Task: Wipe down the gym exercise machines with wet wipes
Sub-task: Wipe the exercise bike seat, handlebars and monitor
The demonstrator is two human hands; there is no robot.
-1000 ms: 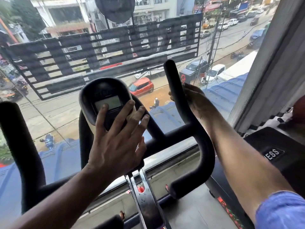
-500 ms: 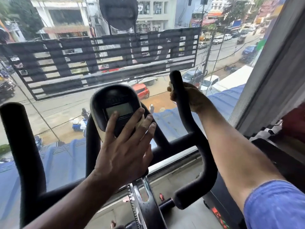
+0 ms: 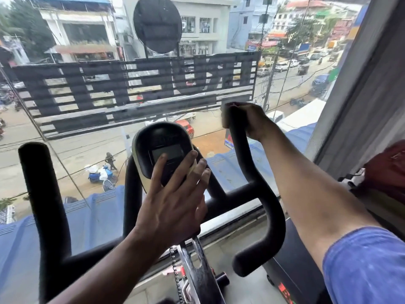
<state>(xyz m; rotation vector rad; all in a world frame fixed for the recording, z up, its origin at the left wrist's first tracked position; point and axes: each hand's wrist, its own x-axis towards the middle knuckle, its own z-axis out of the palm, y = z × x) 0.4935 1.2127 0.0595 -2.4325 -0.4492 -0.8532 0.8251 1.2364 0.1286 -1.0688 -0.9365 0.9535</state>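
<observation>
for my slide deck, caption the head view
Left hand flat on bike console, right hand gripping handlebar.

Matt black foam-like handlebar (image 3: 252,189), glossy black plastic console (image 3: 161,148), shiny scuffed metal post (image 3: 197,270), blue cloth sleeve (image 3: 368,266).

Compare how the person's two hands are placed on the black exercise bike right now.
The left hand lies flat with straight, spread fingers on the black oval display console; the right hand is curled round the top of the right upright black padded handlebar. The left sits low and central; the right is higher, with the arm stretched toward the window. Both touch the bike. No wipe can be made out in either hand.
</observation>
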